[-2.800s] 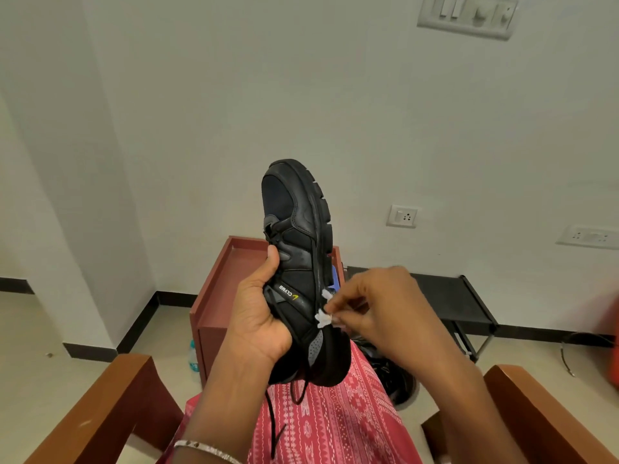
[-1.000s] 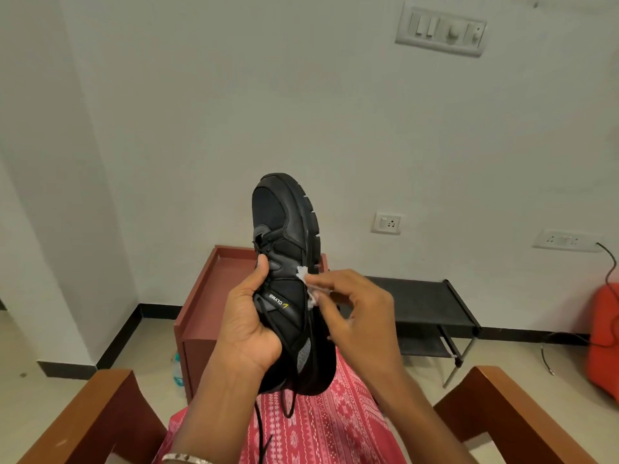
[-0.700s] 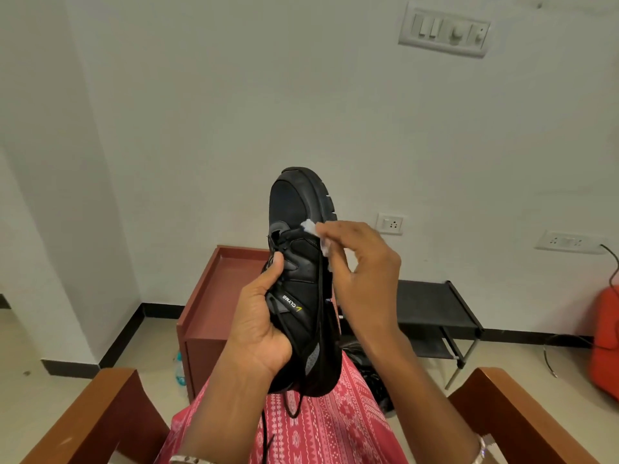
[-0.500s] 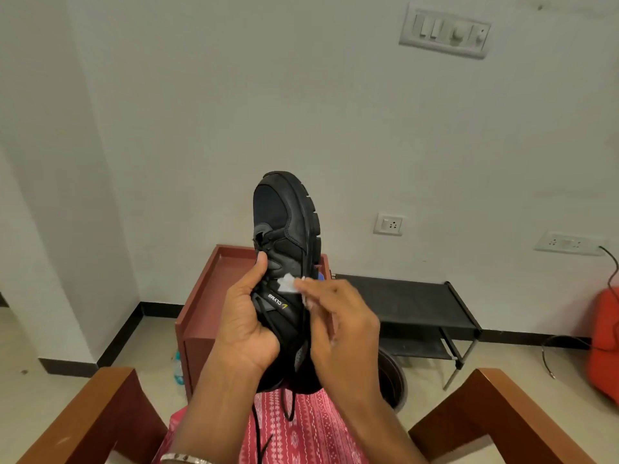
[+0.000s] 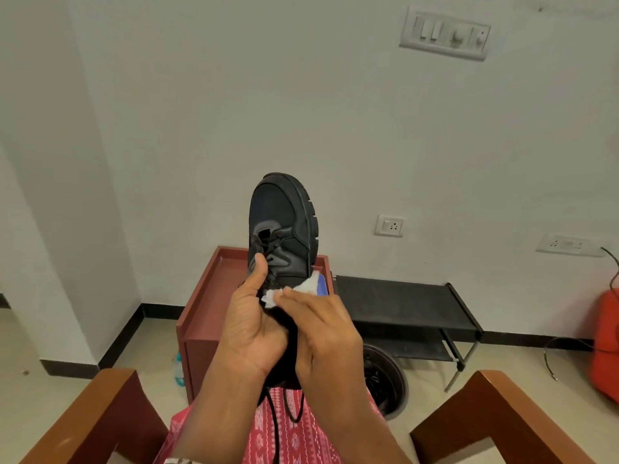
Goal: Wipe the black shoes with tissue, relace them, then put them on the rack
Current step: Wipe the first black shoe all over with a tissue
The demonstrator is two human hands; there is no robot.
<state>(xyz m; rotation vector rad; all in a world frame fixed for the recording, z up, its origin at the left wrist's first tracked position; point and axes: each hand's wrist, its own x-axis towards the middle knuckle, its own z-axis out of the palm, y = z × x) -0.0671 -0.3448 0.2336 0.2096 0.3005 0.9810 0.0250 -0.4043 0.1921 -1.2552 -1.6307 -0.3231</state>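
Black and toe-up, the lace-up sports shoe is held before a red-brown wooden cabinet, its heel end clamped in the grip of the left hand, thumb laid on the laces. Just right of the thumb, a crumpled white tissue is pressed to the shoe's side by the flat, straight fingers of the right hand. Further right, a low black rack is seen.

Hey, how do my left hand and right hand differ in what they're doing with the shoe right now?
The left hand grips the black shoe, thumb pointing up beside the laces; the right hand lies flat with its fingers straight. The left hand holds no tissue; the right hand presses the white tissue against the shoe's side. Both are at the shoe's heel half, with the shoe held toe-up over the lap.
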